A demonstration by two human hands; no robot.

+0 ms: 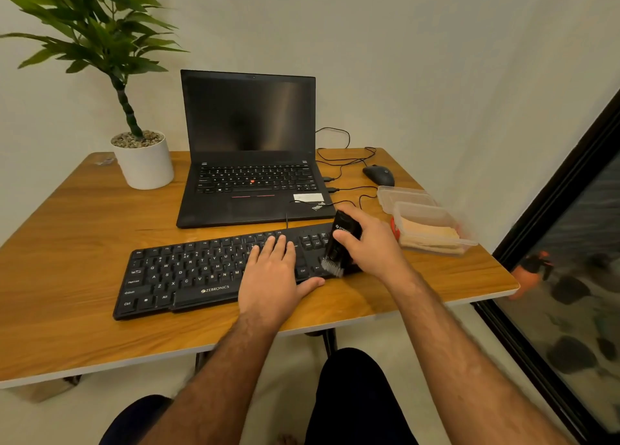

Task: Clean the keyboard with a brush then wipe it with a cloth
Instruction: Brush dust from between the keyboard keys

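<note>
A black Zebronics keyboard (188, 273) lies across the front of the wooden table (73, 230). My left hand (273, 277) rests flat on its right half, fingers straight over the keys and thumb at the front edge. My right hand (369, 246) grips a black brush (339, 243) by its body. The brush's pale bristles touch the keys at the keyboard's right end. A beige cloth (429, 238) lies folded in a clear plastic container (436, 214) to the right of the keyboard.
An open black laptop (250, 149) stands behind the keyboard, with cables and a black mouse (379, 174) to its right. A potted plant (144, 162) occupies the back left corner. A dark glass door (570, 260) runs along the right.
</note>
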